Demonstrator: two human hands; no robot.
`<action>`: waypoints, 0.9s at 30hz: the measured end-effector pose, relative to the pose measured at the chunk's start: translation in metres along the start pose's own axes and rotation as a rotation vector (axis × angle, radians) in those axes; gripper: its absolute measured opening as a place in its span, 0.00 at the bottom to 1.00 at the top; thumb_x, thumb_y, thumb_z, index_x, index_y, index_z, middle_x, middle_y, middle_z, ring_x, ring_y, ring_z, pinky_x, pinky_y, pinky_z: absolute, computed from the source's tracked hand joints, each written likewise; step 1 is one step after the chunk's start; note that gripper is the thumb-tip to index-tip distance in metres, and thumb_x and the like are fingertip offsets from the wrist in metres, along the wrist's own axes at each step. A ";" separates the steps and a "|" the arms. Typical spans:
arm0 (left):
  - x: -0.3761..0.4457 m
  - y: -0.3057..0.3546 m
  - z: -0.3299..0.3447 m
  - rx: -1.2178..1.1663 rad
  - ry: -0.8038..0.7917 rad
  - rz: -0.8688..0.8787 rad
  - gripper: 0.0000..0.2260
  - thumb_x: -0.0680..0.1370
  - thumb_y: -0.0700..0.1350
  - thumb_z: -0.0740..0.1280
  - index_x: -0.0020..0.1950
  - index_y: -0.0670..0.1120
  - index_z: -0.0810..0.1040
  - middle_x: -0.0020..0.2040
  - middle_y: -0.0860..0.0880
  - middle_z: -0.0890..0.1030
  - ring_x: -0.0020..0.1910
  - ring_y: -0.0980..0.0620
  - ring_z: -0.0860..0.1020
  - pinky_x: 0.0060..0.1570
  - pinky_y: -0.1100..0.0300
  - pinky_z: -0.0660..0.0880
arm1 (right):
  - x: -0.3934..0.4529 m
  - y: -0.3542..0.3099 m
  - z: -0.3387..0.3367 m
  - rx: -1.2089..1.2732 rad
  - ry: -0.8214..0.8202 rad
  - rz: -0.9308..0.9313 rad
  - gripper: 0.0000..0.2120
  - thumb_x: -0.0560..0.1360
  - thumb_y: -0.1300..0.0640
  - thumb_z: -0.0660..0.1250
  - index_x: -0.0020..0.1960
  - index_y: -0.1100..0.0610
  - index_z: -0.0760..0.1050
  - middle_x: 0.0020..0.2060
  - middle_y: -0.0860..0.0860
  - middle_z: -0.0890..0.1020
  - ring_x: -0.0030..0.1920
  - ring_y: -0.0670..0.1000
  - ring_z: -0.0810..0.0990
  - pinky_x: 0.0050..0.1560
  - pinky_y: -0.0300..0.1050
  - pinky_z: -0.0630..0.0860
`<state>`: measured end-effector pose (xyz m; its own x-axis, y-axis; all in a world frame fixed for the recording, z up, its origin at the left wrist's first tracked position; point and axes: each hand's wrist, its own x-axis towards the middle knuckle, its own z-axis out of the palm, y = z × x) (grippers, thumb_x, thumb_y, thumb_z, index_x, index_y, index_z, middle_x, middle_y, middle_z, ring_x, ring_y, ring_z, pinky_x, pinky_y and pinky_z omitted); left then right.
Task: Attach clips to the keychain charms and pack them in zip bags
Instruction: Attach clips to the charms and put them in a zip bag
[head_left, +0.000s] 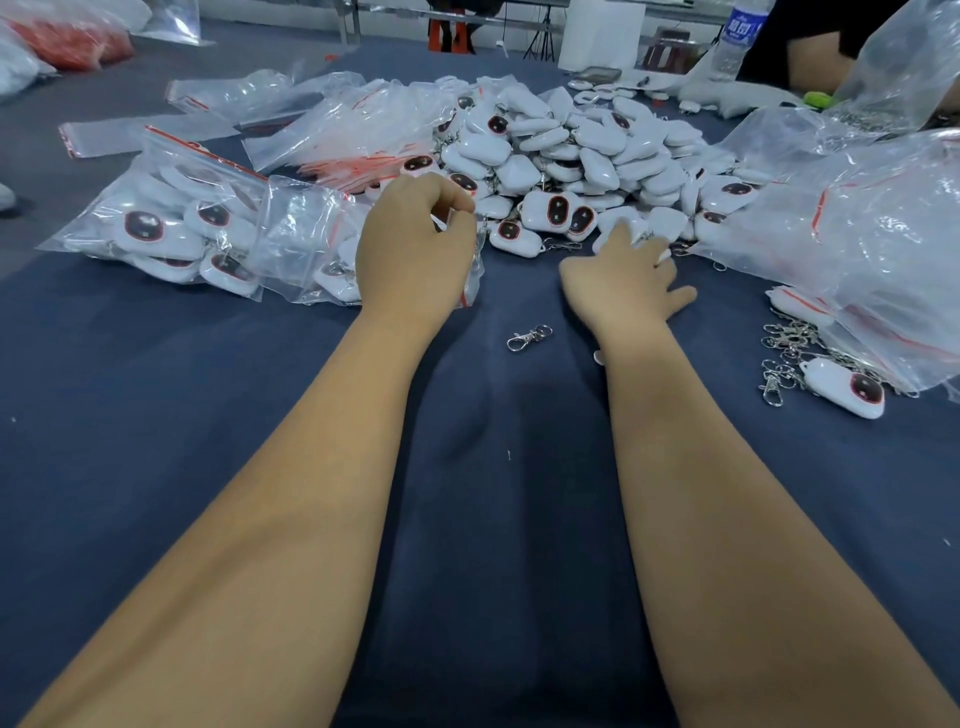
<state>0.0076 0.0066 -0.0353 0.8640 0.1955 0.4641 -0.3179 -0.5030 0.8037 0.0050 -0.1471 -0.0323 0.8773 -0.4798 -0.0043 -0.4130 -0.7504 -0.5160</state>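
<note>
Reaching into charm pile (561, 150) with spread right hand (621, 280); left hand (410, 244) pinching zip bag (470, 280). Could snag chains, dragging neighbours; loose clip (529, 336) lying nearby on surface (208, 415).

One view only, from a camera on the person's head, looking forward and down along both forearms. It sits close above the table (156, 441), so the arms fill the lower frame. The wide angle bends the edges. The charm pile (571, 156) lies mid-frame beyond the hands, and the far table end and room fill the top.
</note>
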 end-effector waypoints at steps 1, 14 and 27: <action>0.000 0.000 0.000 0.003 -0.004 -0.006 0.09 0.74 0.43 0.62 0.40 0.57 0.75 0.48 0.55 0.78 0.44 0.54 0.74 0.44 0.59 0.70 | -0.001 0.000 0.002 -0.051 -0.004 -0.049 0.27 0.73 0.56 0.58 0.72 0.51 0.65 0.77 0.59 0.56 0.75 0.63 0.54 0.73 0.63 0.49; 0.001 0.000 0.001 0.019 -0.062 -0.057 0.10 0.74 0.43 0.61 0.44 0.54 0.80 0.45 0.56 0.78 0.42 0.54 0.74 0.40 0.60 0.68 | -0.001 -0.004 0.010 0.147 0.153 -0.287 0.31 0.72 0.60 0.61 0.73 0.45 0.65 0.66 0.53 0.70 0.66 0.57 0.64 0.62 0.46 0.60; 0.001 0.001 0.001 0.061 -0.105 -0.046 0.10 0.74 0.43 0.60 0.43 0.56 0.79 0.46 0.54 0.79 0.37 0.55 0.73 0.37 0.60 0.66 | -0.002 -0.007 0.008 0.455 0.207 -0.268 0.16 0.79 0.55 0.59 0.66 0.54 0.70 0.37 0.38 0.70 0.44 0.43 0.75 0.47 0.38 0.66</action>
<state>0.0081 0.0057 -0.0346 0.9141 0.1323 0.3833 -0.2553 -0.5467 0.7975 0.0081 -0.1371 -0.0357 0.8519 -0.4129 0.3223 0.0049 -0.6090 -0.7932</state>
